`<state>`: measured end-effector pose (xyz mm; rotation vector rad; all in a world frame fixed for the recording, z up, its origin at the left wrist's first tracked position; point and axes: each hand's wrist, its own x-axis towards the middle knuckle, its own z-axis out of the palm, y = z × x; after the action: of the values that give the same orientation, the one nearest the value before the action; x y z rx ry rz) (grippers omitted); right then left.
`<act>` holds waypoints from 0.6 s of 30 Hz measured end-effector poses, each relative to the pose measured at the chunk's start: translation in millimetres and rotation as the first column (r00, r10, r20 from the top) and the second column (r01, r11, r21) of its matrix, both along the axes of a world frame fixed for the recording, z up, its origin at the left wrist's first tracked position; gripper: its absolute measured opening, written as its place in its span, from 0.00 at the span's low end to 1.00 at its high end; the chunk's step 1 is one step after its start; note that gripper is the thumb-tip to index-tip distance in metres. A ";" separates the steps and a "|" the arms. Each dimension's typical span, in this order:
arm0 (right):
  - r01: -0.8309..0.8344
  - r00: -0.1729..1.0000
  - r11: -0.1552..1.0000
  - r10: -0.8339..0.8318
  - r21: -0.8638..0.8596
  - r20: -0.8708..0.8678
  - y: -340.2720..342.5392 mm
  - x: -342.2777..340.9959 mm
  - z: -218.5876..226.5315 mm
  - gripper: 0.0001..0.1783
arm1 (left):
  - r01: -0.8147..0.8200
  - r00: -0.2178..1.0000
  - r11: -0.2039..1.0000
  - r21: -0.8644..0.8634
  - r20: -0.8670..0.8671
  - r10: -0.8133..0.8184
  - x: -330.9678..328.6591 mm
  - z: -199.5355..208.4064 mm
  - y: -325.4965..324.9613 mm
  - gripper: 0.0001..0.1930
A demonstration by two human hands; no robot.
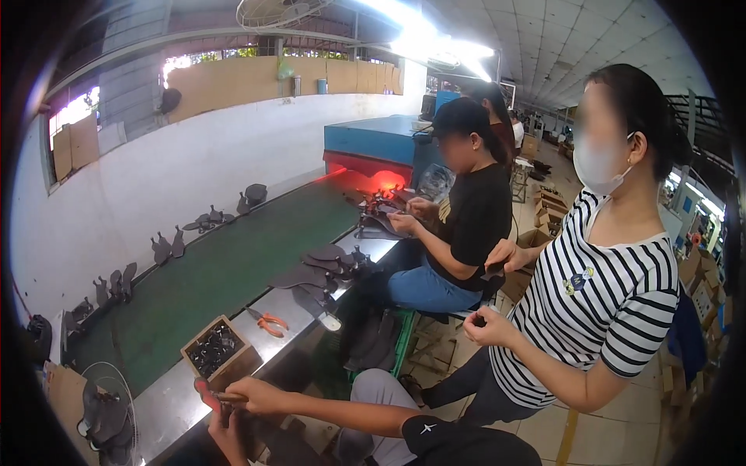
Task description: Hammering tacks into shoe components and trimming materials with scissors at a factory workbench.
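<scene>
At the lower left, my right hand (260, 394) is closed, its fingertips pinching something small and brownish that I cannot make out. Just below it, my left hand (224, 436) is partly cut off and closed around what looks like a red-handled tool (206, 394). The tool's working end is hidden between the hands. Close by on the metal ledge is a wooden box (250, 362) of small dark metal parts. Orange-handled pliers (268, 321) lie beyond the box. Dark flat pieces (315, 268) with small upright metal fittings are piled farther along the ledge.
A green conveyor belt (233, 272) runs along the wall, with dark pieces (167, 247) on its far side. It leads to a blue machine (369, 144) glowing red. One co-worker (482, 210) sits at the belt; another (598, 287) stands at right. A green crate (406, 334) stands below.
</scene>
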<state>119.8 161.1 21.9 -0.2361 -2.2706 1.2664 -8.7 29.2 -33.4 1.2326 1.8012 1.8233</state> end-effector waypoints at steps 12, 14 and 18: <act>-0.007 0.997 0.953 -0.018 0.304 0.079 -13.8 9.8 17.2 0.19 | -0.002 0.999 1.000 -0.010 -0.032 0.002 -0.6 5.0 -13.1 0.10; -0.024 0.999 0.956 0.010 0.294 0.051 -9.7 -1.7 3.6 0.20 | -0.048 0.998 0.999 0.007 -0.039 0.049 -1.2 3.3 -20.2 0.09; 0.054 0.985 0.982 -0.022 0.179 -0.172 -15.8 1.5 10.5 0.17 | -0.137 0.976 0.977 -0.161 -0.193 0.105 6.2 15.0 -17.0 0.20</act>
<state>121.3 145.3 32.4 -0.1008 -2.2075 1.0101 -2.4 12.2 -18.4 1.2849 2.1291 1.6165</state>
